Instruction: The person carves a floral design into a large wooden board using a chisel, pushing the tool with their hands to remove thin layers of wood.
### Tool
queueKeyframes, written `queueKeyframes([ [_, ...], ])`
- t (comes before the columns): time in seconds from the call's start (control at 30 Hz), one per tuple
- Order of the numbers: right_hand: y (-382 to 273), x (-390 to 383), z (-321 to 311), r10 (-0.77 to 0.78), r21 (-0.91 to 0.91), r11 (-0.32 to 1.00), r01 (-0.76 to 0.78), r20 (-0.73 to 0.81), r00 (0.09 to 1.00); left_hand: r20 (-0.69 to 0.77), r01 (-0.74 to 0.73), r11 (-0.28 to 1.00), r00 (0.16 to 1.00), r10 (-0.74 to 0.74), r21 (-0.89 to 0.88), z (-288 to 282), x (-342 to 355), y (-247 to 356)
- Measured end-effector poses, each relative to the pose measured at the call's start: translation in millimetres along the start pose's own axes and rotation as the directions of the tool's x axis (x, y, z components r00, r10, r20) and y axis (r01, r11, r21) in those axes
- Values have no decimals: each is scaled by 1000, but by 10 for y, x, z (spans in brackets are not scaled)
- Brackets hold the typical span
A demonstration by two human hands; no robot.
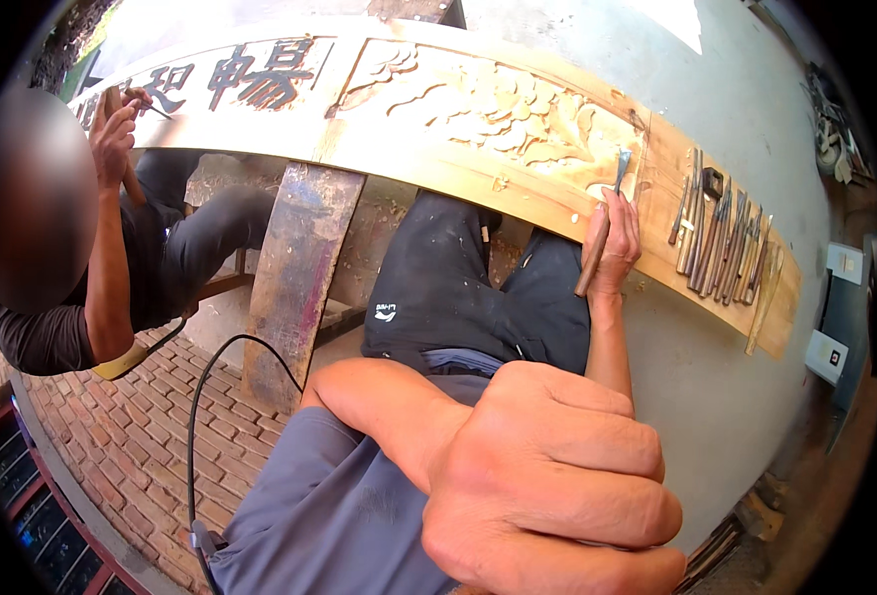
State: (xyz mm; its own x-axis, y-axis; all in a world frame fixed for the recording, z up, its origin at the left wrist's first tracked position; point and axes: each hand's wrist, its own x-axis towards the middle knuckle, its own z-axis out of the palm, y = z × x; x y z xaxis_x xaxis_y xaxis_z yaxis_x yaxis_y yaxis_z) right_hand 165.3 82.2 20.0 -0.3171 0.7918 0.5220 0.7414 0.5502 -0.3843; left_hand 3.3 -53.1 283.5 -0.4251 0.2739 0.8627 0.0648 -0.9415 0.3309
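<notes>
My left hand [557,486] is raised close in front of the view, large and closed in a fist with its back toward me. Whatever it may hold is hidden behind the curled fingers. Farther off, my right hand [621,243] grips a chisel [592,266] by its wooden handle. The metal blade points away, over the right end of the carved panel. This long wooden board [438,164] bears a relief of petal and leaf shapes, with dark raised characters [265,77] farther left.
Several carving chisels [721,243] lie side by side on the board's right end, beside a flat wooden strip [763,302]. At the left sits another person [47,327], holding a tool over the characters. A worn plank [294,258] leans below the board. A black cable [192,426] loops at my left.
</notes>
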Motion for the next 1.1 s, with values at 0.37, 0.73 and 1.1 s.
queueKeyframes([
  [0.37, -24, -280, -167, -37, 119, 992, 38, -8, 999, 316, 461, 705, 665, -676, 539, -610, -636, -497],
  [0.73, 512, -49, -426, -68, -28, 997, 70, 47, 997, 148, 263, 368, 598, -788, 892, -1462, -1328, -1569],
  [1.1, 638, 29, -267, -53, -12, 998, 54, 84, 995, 195, 57, 260, 511, -837, 964, -1843, -1331, -1973],
])
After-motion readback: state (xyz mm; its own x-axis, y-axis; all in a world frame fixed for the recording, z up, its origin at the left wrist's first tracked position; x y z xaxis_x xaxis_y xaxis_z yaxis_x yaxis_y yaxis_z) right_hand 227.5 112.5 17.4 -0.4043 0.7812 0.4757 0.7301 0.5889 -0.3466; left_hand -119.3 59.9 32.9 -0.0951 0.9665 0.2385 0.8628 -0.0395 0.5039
